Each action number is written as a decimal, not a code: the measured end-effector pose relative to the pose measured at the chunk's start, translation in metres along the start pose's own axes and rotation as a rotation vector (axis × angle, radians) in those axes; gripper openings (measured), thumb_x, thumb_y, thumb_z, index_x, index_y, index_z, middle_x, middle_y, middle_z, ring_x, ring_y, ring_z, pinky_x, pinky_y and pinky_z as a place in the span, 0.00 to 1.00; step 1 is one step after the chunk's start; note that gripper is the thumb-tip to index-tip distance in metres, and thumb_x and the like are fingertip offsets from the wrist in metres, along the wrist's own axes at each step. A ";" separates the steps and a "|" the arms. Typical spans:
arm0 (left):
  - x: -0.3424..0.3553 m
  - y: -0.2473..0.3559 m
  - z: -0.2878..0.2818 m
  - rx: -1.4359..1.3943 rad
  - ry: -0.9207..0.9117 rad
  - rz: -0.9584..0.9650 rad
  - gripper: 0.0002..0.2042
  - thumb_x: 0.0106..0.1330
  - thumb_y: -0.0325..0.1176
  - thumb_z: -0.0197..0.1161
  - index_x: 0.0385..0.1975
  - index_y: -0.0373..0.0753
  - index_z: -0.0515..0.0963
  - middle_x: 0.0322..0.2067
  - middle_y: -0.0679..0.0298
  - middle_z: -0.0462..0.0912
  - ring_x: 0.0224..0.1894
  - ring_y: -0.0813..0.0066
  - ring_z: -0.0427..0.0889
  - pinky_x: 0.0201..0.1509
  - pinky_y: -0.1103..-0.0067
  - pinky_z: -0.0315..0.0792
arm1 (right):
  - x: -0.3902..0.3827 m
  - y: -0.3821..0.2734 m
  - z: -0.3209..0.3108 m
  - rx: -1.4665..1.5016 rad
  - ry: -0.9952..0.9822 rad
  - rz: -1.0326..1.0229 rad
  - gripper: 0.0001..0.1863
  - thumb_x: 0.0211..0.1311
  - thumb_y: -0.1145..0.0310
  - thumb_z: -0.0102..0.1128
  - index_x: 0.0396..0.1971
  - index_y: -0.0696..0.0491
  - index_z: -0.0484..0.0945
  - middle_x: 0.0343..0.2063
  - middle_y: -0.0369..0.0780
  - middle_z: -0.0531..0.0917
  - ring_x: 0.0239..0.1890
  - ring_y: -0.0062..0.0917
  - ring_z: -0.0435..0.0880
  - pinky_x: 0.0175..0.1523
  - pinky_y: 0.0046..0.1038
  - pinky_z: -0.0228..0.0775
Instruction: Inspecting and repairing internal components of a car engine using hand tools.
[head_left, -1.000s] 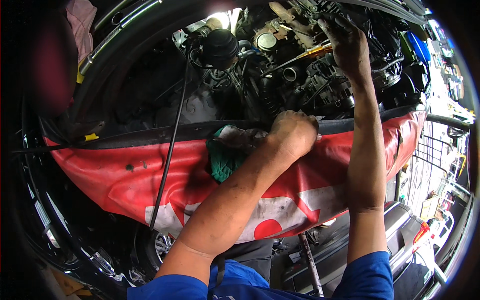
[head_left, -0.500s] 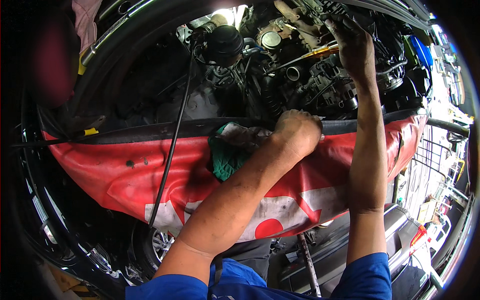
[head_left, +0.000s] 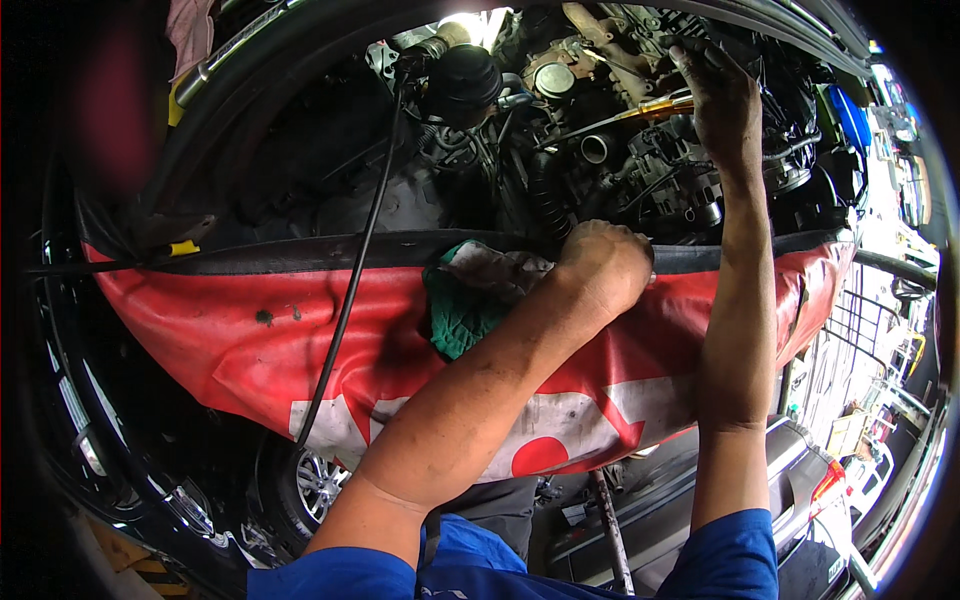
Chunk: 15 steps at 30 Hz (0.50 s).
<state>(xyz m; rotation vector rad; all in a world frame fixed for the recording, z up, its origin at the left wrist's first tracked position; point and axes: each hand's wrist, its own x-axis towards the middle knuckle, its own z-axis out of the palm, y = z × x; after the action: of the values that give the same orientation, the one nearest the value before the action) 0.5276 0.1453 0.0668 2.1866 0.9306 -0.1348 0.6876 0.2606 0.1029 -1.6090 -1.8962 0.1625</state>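
Observation:
My left hand [head_left: 605, 262] is closed in a fist at the dark upper edge of a red and white cover [head_left: 230, 340]. Its fingers curl out of sight, so what they hold, if anything, is hidden. Beside that wrist a green and grey cloth [head_left: 465, 318] lies crumpled on the cover. Farther in, my right hand [head_left: 725, 105] reaches over the engine [head_left: 640, 170], its dark fingers stretched up and away. A screwdriver [head_left: 660, 107] with a yellow-orange handle lies slantwise over the engine, the handle's end meeting the palm side of that hand.
A thin black rod [head_left: 362, 245] slants up across the cover into the engine bay. Near the middle are a round black cap [head_left: 464, 85] and an open pipe end [head_left: 595, 150]. A lamp [head_left: 465, 28] glows at the far side. Below stand a wheel [head_left: 320, 485] and a grey vehicle [head_left: 680, 510].
The whole scene has shifted slightly right in the picture. Both hands keep nearly the same places against the engine and cover, and the screwdriver stays at the right hand.

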 end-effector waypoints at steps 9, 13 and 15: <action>-0.001 0.001 -0.002 0.013 -0.013 -0.006 0.19 0.68 0.47 0.55 0.44 0.36 0.78 0.37 0.52 0.84 0.44 0.55 0.83 0.49 0.64 0.75 | -0.001 -0.001 0.000 -0.017 0.002 0.000 0.14 0.67 0.62 0.56 0.47 0.50 0.82 0.42 0.40 0.86 0.45 0.27 0.85 0.50 0.26 0.73; -0.001 0.001 -0.001 0.016 0.000 -0.005 0.19 0.68 0.47 0.55 0.43 0.36 0.78 0.37 0.52 0.84 0.43 0.54 0.84 0.49 0.64 0.76 | -0.001 0.000 0.001 0.044 0.024 0.035 0.14 0.67 0.61 0.57 0.47 0.51 0.82 0.41 0.41 0.86 0.45 0.27 0.85 0.50 0.26 0.73; -0.002 -0.002 0.002 0.022 0.046 0.013 0.19 0.68 0.47 0.55 0.43 0.36 0.78 0.36 0.53 0.84 0.42 0.54 0.84 0.48 0.64 0.76 | 0.000 -0.007 0.001 0.054 0.029 0.010 0.14 0.66 0.61 0.58 0.46 0.51 0.82 0.41 0.41 0.86 0.44 0.27 0.85 0.49 0.26 0.73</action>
<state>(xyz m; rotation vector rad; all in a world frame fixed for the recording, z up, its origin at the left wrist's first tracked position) 0.5253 0.1437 0.0655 2.2238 0.9444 -0.0888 0.6816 0.2589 0.1054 -1.5769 -1.8470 0.1920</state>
